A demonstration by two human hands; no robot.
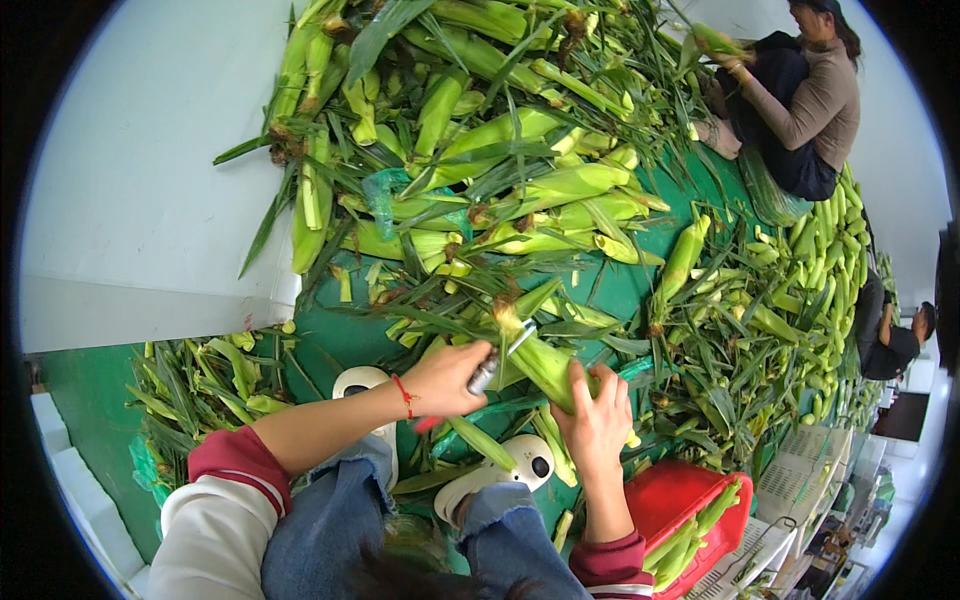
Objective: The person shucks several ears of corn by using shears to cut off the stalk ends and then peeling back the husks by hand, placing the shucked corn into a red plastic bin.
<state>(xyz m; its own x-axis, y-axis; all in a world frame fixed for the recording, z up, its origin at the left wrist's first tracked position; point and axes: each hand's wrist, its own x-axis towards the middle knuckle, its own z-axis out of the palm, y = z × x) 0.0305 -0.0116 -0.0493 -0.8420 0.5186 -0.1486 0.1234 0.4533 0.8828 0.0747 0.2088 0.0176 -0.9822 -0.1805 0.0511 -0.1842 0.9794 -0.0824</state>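
Observation:
My right hand (594,412) grips the lower end of an ear of corn (545,365) in green husk, which tilts up and to the left. Brown silk shows at its far end. In my left hand (450,379) is a hand tool (487,367) with a metal body, perhaps a knife; its blade (523,336) lies against the husk just below the silk. My fingers cover much of the handle, and a blurred red part shows beneath the hand. Cut husk leaves (420,307) are strewn on the green floor (330,337) beyond my hands.
A large heap of corn ears (480,142) lies ahead, beside a white panel (165,187). To the right are husk scraps (705,375) and a pile of trimmed ears (825,247). A red basin (675,487) holds several ears. A seated person (810,112) handles corn; another (892,345) sits farther off.

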